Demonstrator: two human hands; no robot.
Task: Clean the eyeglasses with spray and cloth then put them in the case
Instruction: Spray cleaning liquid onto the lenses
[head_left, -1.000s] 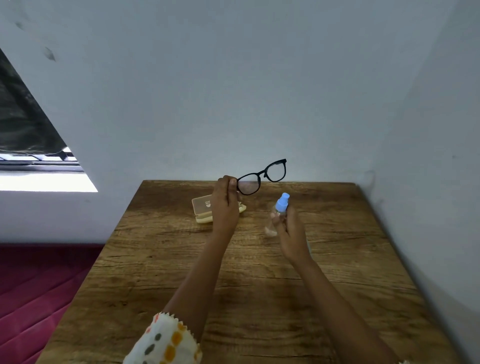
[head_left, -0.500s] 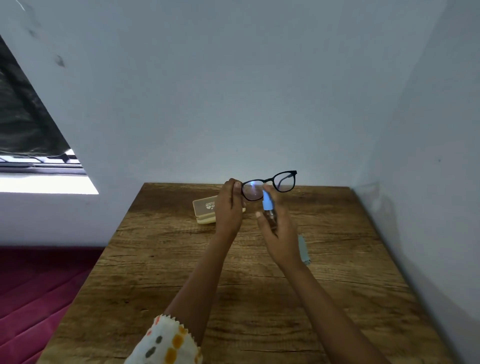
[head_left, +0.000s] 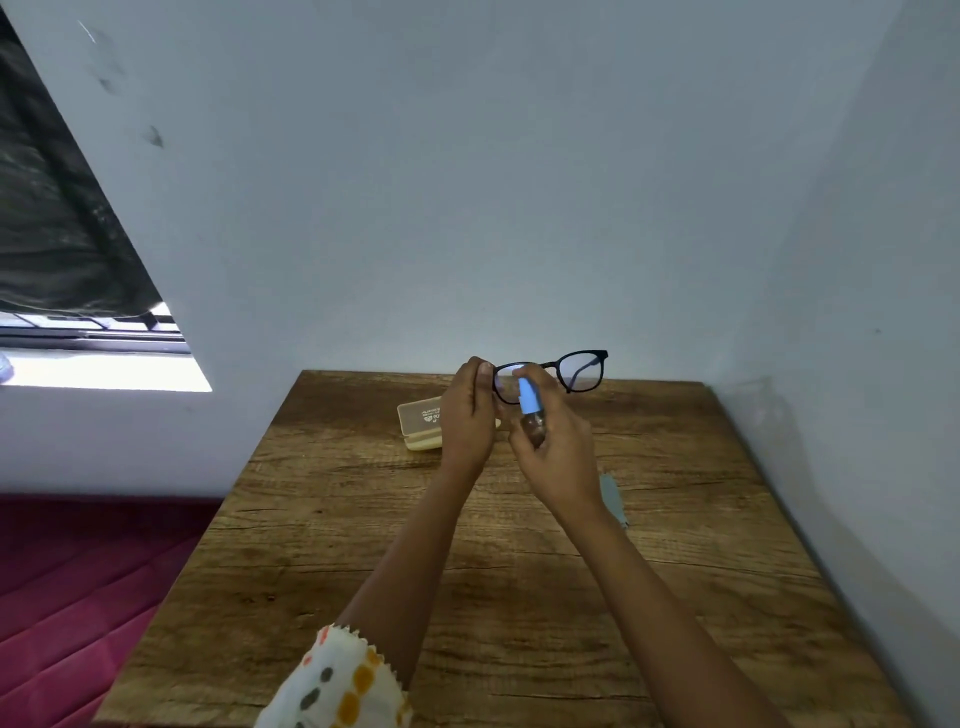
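Black-framed eyeglasses (head_left: 582, 370) are held up above the far part of the wooden table (head_left: 363, 545). My left hand (head_left: 467, 415) pinches their left end. My right hand (head_left: 558, 447) grips a small spray bottle (head_left: 530, 408) with a blue top, its nozzle close against the left lens. A cream glasses case (head_left: 418, 418) lies on the table behind my left hand, partly hidden by it. A grey-blue cloth (head_left: 613, 496) lies flat on the table, mostly covered by my right wrist.
The table sits in a corner, with a pale wall behind it and another along its right side. A dark red mattress (head_left: 78, 597) lies to the left below the table edge. A window (head_left: 78, 332) is at the far left.
My right hand raised the spray bottle from beside the glasses up to the left lens. The glasses stayed held up in my left hand.
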